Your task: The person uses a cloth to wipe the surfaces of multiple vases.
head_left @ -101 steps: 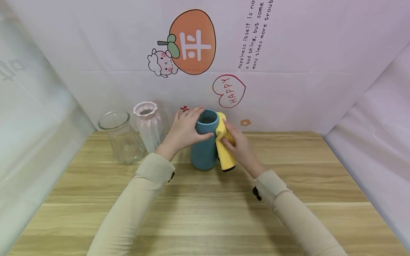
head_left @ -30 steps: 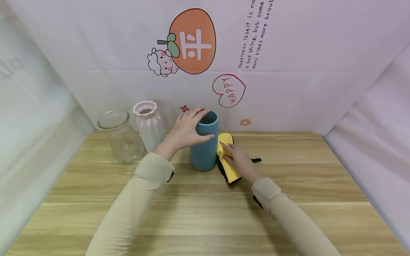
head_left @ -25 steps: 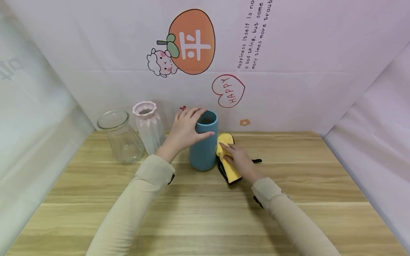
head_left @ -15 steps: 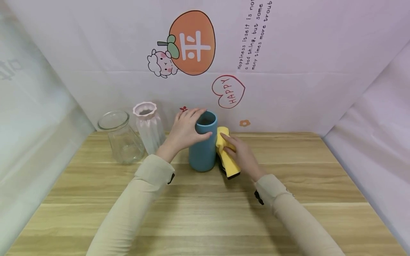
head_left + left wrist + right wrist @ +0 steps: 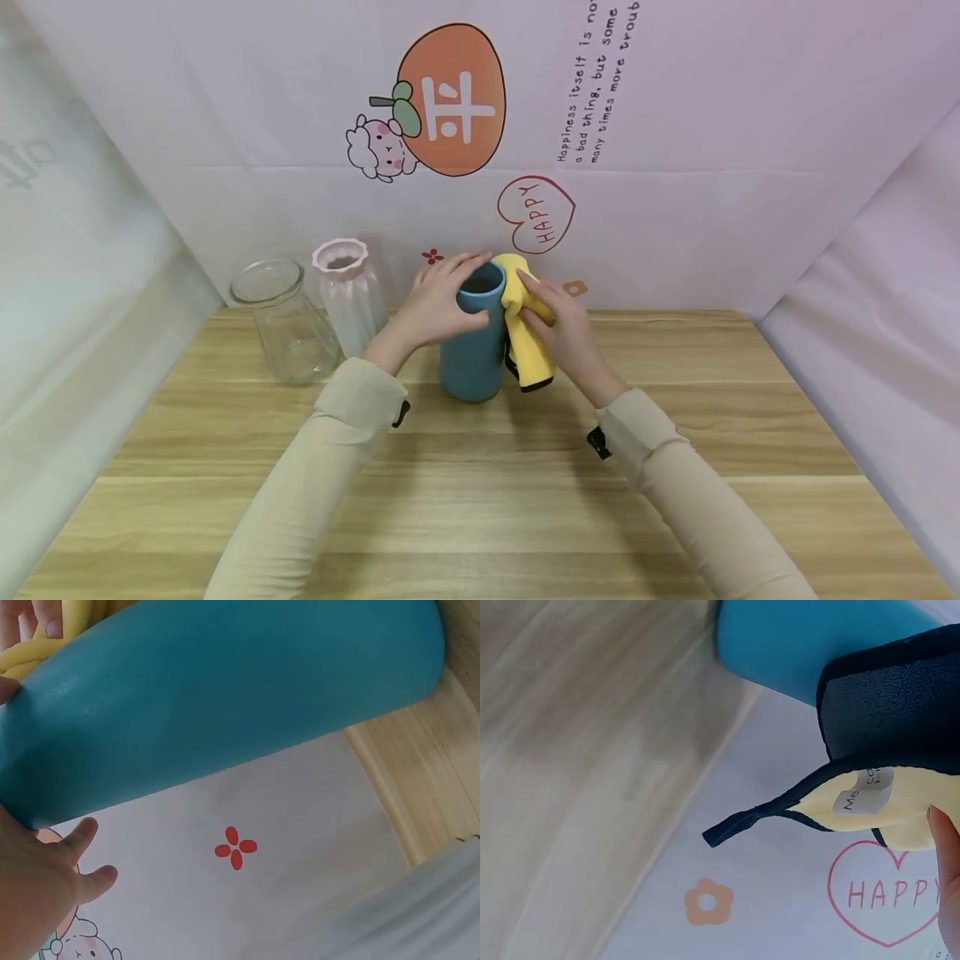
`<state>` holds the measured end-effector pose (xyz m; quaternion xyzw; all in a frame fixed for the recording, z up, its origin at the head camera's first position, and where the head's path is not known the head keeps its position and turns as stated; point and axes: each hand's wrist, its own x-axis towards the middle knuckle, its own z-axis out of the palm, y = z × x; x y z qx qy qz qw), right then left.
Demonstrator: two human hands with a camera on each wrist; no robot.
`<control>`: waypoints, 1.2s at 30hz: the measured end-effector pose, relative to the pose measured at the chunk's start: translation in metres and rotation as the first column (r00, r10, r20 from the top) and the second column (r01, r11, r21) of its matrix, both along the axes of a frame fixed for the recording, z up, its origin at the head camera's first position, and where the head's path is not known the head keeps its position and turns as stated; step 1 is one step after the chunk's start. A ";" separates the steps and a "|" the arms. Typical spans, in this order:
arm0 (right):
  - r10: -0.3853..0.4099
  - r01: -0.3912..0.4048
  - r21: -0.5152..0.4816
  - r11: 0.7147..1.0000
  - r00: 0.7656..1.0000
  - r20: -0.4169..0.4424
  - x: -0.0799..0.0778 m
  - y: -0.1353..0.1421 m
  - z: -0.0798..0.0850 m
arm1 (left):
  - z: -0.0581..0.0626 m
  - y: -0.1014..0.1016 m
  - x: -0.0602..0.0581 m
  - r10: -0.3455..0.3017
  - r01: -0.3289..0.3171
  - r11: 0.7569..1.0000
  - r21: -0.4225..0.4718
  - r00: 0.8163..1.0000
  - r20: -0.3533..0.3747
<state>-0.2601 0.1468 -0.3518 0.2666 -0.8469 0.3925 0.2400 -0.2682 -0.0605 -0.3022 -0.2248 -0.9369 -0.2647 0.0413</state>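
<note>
A tall blue vase [image 5: 472,358] stands upright on the table, and its side fills much of the left wrist view. My left hand [image 5: 435,308] grips it near the mouth, thumb on the near side and fingers at the far rim. In my right hand [image 5: 566,329] is a bunched yellow cleaning cloth [image 5: 531,354] with dark edging, pressed to the vase's right side at the rim. The right wrist view shows the cloth's dark grey face [image 5: 892,712], a label and a hanging loop [image 5: 735,825]. Most right fingers are hidden there.
A clear glass vase [image 5: 296,342] and a pinkish-white fluted vase [image 5: 351,304] stand close together left of the blue one. A printed white backdrop [image 5: 675,233] rises behind the wooden table [image 5: 480,500], with white cloth at both sides.
During the last second my right hand has slid the cloth up the blue vase's side, from low near the table to the rim. The vase has shifted slightly left; my left hand keeps its grip.
</note>
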 end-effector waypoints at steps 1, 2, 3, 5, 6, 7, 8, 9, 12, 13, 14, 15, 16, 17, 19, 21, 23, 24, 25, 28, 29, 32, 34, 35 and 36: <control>-0.004 0.004 0.008 1.000 1.000 0.014 0.001 0.000 -0.001 | 0.000 0.000 0.000 -0.001 0.001 1.000 -0.005 1.000 -0.003; -0.012 0.011 0.021 1.000 0.999 0.030 0.001 0.000 -0.003 | 0.000 0.000 0.000 0.001 -0.001 1.000 -0.009 1.000 -0.005; -0.020 0.018 0.033 0.999 0.999 0.045 0.001 0.000 -0.005 | 0.000 -0.001 0.000 0.002 -0.002 1.000 -0.015 1.000 -0.011; -0.035 0.030 0.065 0.997 0.997 0.071 0.002 0.000 -0.012 | 0.000 0.000 0.000 0.005 -0.006 1.000 -0.030 1.000 -0.023; -0.045 0.038 0.082 0.996 0.995 0.085 0.002 0.001 -0.016 | 0.000 0.000 0.000 0.008 -0.010 0.999 -0.038 0.999 -0.031; -0.054 0.045 0.102 0.994 0.994 0.095 0.002 0.001 -0.020 | 0.000 0.000 0.000 0.012 -0.013 0.999 -0.045 0.999 -0.040; -0.063 0.049 0.122 0.991 0.992 0.110 0.002 0.002 -0.024 | 0.000 0.001 0.000 0.015 -0.018 0.999 -0.051 0.999 -0.048; -0.067 0.050 0.138 0.989 0.990 0.123 0.002 0.003 -0.029 | 0.000 0.001 0.000 0.019 -0.022 0.998 -0.060 0.998 -0.060; -0.086 0.056 0.202 0.978 0.986 0.144 0.003 0.005 -0.041 | -0.001 0.002 0.001 0.032 -0.042 0.995 -0.090 0.994 -0.104; -0.088 0.053 0.224 0.973 0.985 0.150 0.003 0.006 -0.045 | -0.001 0.003 0.001 0.038 -0.050 0.994 -0.098 0.992 -0.121; -0.089 0.049 0.241 0.969 0.984 0.155 0.003 0.007 -0.049 | -0.001 0.003 0.002 0.046 -0.061 0.993 -0.104 0.989 -0.139; -0.089 0.045 0.266 0.963 0.984 0.157 0.004 0.008 -0.052 | -0.002 0.004 0.002 0.056 -0.074 0.992 -0.107 0.986 -0.158; -0.093 0.042 0.295 0.955 0.982 0.161 0.004 0.008 -0.054 | -0.003 0.004 0.003 0.066 -0.085 0.991 -0.104 0.983 -0.174; -0.097 0.037 0.324 0.945 0.981 0.168 0.005 0.009 -0.057 | -0.003 0.004 0.004 0.078 -0.098 0.990 -0.099 0.979 -0.190; -0.111 0.031 0.381 0.924 0.976 0.189 0.007 0.009 -0.061 | -0.004 0.004 0.005 0.099 -0.119 0.990 -0.079 0.971 -0.216; -0.129 0.029 0.433 0.901 0.970 0.204 0.008 0.010 -0.064 | -0.006 0.005 0.006 0.115 -0.131 0.990 -0.054 0.965 -0.236; -0.145 0.033 0.464 0.885 0.967 0.209 0.009 0.010 -0.067 | -0.007 0.005 0.007 0.126 -0.139 0.990 -0.037 0.960 -0.248; -0.149 0.035 0.471 0.881 0.967 0.207 0.009 0.010 -0.068 | -0.007 0.005 0.007 0.128 -0.140 0.990 -0.030 0.959 -0.253; -0.150 0.037 0.473 0.880 0.967 0.204 0.009 0.010 -0.068 | -0.007 0.005 0.007 0.129 -0.139 0.990 -0.024 0.959 -0.254; -0.144 0.043 0.450 0.892 0.971 0.193 0.008 0.011 -0.068 | -0.007 0.005 0.007 0.126 -0.134 0.991 -0.016 0.963 -0.237; -0.140 0.043 0.433 0.900 0.971 0.194 0.008 0.011 -0.067 | -0.006 0.005 0.007 0.122 -0.130 0.991 -0.018 0.966 -0.229; -0.112 0.026 0.347 0.938 0.966 0.231 0.006 0.011 -0.061 | -0.005 0.004 0.006 0.104 -0.111 0.993 -0.026 0.976 -0.193; -0.090 0.013 0.281 0.960 0.961 0.261 0.005 0.011 -0.054 | -0.003 0.004 0.005 0.089 -0.096 0.995 -0.033 0.982 -0.169; -0.075 0.006 0.244 0.970 0.959 0.273 0.004 0.010 -0.050 | -0.003 0.003 0.004 0.081 -0.088 0.995 -0.037 0.984 -0.157; -0.062 0.002 0.215 0.977 0.959 0.276 0.003 0.010 -0.046 | -0.003 0.003 0.004 0.075 -0.081 0.996 -0.036 0.987 -0.146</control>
